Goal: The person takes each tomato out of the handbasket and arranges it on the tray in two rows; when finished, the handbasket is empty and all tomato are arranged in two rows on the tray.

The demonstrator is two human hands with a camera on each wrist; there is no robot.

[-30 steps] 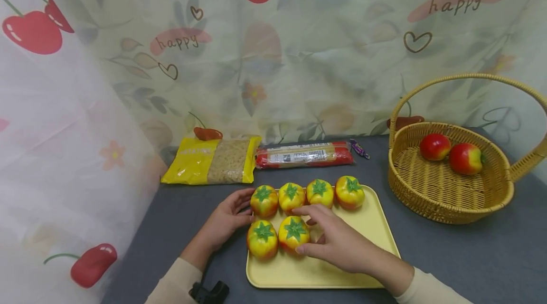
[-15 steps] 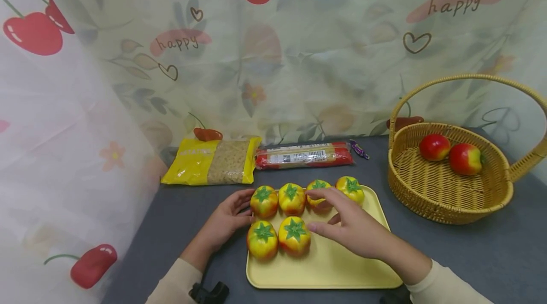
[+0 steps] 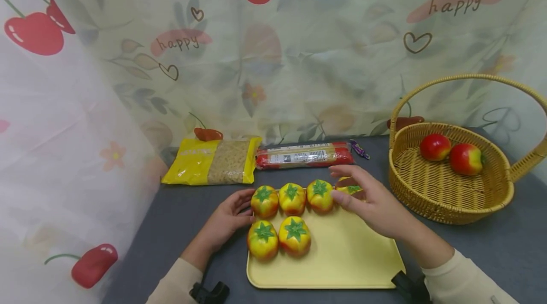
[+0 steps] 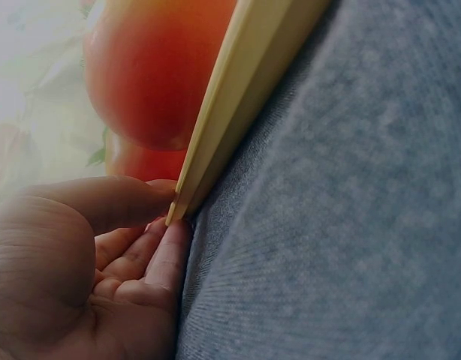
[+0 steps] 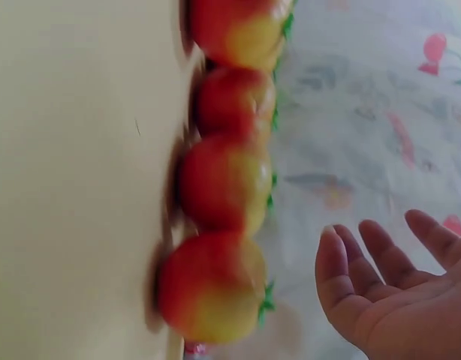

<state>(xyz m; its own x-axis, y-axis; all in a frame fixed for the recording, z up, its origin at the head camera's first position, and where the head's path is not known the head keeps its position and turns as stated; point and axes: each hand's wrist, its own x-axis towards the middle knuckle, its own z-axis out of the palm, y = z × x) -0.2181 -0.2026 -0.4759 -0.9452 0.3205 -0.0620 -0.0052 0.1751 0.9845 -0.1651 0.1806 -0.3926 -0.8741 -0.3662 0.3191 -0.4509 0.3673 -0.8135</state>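
Several yellow-and-red persimmon-like fruits with green star-shaped tops sit in two rows on a pale yellow tray (image 3: 342, 266). The front row has two, including a right one (image 3: 295, 236). My left hand (image 3: 231, 216) pinches the tray's left edge; in the left wrist view, the thumb (image 4: 133, 201) lies at the rim and the fingers under it. Above the back row's rightmost fruit (image 5: 215, 289), my right hand (image 3: 376, 202) hovers with fingers spread, partly hiding it in the head view. The right wrist view shows a gap between that hand and the fruits, nothing held.
A wicker basket (image 3: 448, 209) with a tall handle stands to the right, holding two red apple-like fruits (image 3: 435, 147). Behind the tray lie a yellow bag (image 3: 211, 161), a red-ended clear packet (image 3: 305, 154) and a small purple-wrapped candy (image 3: 359, 149). A patterned curtain hangs behind.
My right hand has left the right front-row fruit and moved right and away from me, to over the rightmost back-row fruit. My left hand stays at the tray's edge.
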